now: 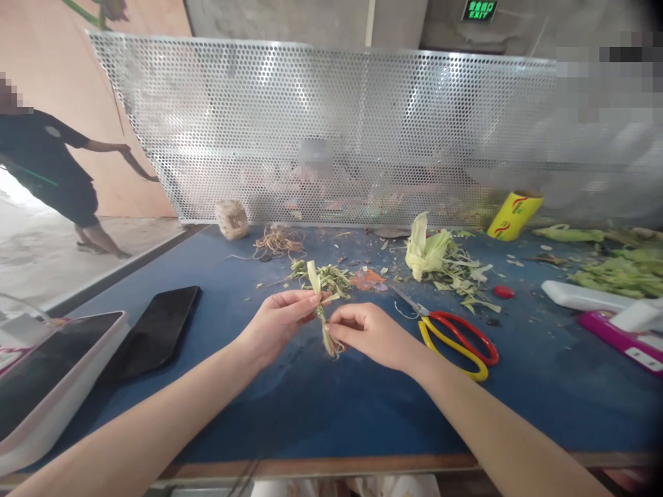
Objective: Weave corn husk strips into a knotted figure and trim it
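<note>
A small knotted bundle of pale green husk strips (324, 326) hangs between my two hands above the blue table. My left hand (282, 314) pinches its upper part between thumb and fingertips, and a broad pale strip sticks up there. Lower down, my right hand (365, 331) is closed on the bundle's frayed side with thumb and forefinger. Just behind them lies a heap of green twisted strips (336, 278). To the right of my right hand rest scissors (460, 338) with one red and one yellow handle.
Corn husk leaves (427, 252) and shreds lie behind the scissors. A yellow roll (515, 215), a twine tangle (280, 240) and a pale block (231, 219) stand near the perforated metal screen (331, 117). Left are a black phone (155, 331) and a white-rimmed tray (52, 373); right, a power strip (626, 342). A person (46, 152) walks beyond.
</note>
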`<state>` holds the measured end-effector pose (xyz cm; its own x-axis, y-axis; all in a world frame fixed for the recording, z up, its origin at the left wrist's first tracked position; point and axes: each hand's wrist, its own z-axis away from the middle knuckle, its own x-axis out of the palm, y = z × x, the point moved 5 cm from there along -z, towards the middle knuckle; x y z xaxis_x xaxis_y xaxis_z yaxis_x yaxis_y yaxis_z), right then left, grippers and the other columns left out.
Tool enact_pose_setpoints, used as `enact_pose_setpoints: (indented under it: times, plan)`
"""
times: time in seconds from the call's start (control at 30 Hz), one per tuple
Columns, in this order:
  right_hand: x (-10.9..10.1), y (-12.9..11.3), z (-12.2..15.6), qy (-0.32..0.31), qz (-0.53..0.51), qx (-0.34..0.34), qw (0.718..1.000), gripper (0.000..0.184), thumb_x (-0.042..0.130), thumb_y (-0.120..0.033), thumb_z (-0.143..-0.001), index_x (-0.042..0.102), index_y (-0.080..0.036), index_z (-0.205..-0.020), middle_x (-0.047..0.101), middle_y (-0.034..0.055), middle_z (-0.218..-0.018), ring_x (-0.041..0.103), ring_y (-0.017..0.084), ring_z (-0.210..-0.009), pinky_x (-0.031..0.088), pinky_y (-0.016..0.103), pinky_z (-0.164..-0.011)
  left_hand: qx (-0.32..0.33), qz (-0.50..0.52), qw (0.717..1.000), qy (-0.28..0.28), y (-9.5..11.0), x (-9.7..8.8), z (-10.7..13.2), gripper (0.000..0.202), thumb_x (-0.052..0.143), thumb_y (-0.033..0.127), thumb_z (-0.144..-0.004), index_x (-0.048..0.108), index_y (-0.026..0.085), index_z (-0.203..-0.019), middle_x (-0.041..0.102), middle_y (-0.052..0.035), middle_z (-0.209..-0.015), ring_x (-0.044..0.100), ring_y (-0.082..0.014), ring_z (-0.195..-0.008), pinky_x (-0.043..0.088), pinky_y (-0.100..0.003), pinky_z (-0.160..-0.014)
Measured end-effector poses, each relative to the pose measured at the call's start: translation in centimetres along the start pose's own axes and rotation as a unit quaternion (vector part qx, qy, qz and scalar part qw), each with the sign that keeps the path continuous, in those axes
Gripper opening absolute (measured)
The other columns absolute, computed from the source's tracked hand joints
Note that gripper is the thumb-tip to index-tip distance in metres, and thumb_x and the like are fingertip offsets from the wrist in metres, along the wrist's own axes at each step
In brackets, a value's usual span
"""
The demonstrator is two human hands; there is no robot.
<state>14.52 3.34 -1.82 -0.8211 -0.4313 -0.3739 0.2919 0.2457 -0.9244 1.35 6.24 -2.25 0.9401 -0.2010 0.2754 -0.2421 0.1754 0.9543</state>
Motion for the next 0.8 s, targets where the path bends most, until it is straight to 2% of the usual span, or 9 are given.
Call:
enact_pose_setpoints:
  times: [0.13,0.23,0.37,0.43,0.57,0.67,0.8]
  plan:
    - [0.1,0.3,0.0,-0.015,0.008,0.027,0.999,0.022,0.045,-0.030,-0.081,0.057,-0.016,-0.070,0.061,0.0005,-0.066,0.053,0.010,-0.059,0.039,0.020,-0.058,0.012,-0.087,0.996,-0.025,-0.5,0.2,-0.1,0.018,0.074,0.027,-0.060,0.068,0.013,-0.070,0.071,-0.0067,-0.078,0.063,-0.0161,-0.072,0.046,-0.027,-0.072]
    - [-0.3,0.4,0.2,0.000,0.067,0.052,0.996,0.030,0.044,-0.035,-0.082,0.056,-0.016,-0.062,0.061,0.0004,-0.062,0.050,0.009,-0.053,0.036,0.020,-0.052,0.024,-0.135,0.990,-0.043,-0.8,0.6,0.1,0.019,0.072,0.028,-0.061,0.066,0.014,-0.072,0.071,-0.0050,-0.073,0.063,-0.0156,-0.068,0.047,-0.026,-0.069]
    - [-0.7,0.3,0.4,0.010,0.116,0.067,0.991,0.031,0.046,-0.038,-0.079,0.054,-0.016,-0.059,0.059,-0.0016,-0.056,0.046,0.007,-0.046,0.030,0.018,-0.045,0.073,-0.231,0.966,-0.094,-0.5,1.5,0.8,0.019,0.064,0.029,-0.070,0.063,0.014,-0.080,0.070,-0.0055,-0.077,0.064,-0.0185,-0.077,0.046,-0.028,-0.074]
    - [-0.7,0.3,0.4,0.007,0.124,0.061,0.990,0.030,0.047,-0.037,-0.079,0.052,-0.016,-0.058,0.057,-0.0024,-0.054,0.047,0.007,-0.047,0.030,0.018,-0.046,0.094,-0.268,0.954,-0.098,-0.3,1.6,1.0,0.018,0.059,0.031,-0.074,0.061,0.014,-0.079,0.069,-0.0054,-0.078,0.063,-0.0183,-0.077,0.046,-0.027,-0.073]
    - [-0.7,0.8,0.4,0.008,0.148,0.065,0.987,0.030,0.047,-0.036,-0.079,0.050,-0.016,-0.057,0.055,-0.0023,-0.053,0.047,0.008,-0.047,0.031,0.019,-0.048,0.081,-0.273,0.954,-0.098,-0.8,1.6,0.9,0.018,0.057,0.033,-0.075,0.059,0.015,-0.077,0.068,-0.0046,-0.076,0.063,-0.0183,-0.075,0.046,-0.026,-0.068]
    - [-0.7,1.0,0.4,0.003,0.142,0.059,0.988,0.030,0.046,-0.036,-0.079,0.050,-0.016,-0.058,0.055,-0.0016,-0.054,0.048,0.008,-0.047,0.031,0.020,-0.047,0.069,-0.245,0.962,-0.103,-0.9,1.7,0.9,0.017,0.059,0.032,-0.073,0.059,0.015,-0.078,0.068,-0.0043,-0.075,0.063,-0.0190,-0.075,0.046,-0.028,-0.070]
    - [-0.6,0.5,0.6,-0.003,0.131,0.038,0.991,0.031,0.046,-0.036,-0.080,0.053,-0.016,-0.058,0.056,-0.0014,-0.055,0.047,0.008,-0.048,0.032,0.019,-0.048,0.061,-0.201,0.976,-0.064,0.0,1.4,0.9,0.016,0.068,0.030,-0.064,0.061,0.016,-0.071,0.068,-0.0034,-0.073,0.062,-0.0168,-0.069,0.046,-0.025,-0.067]
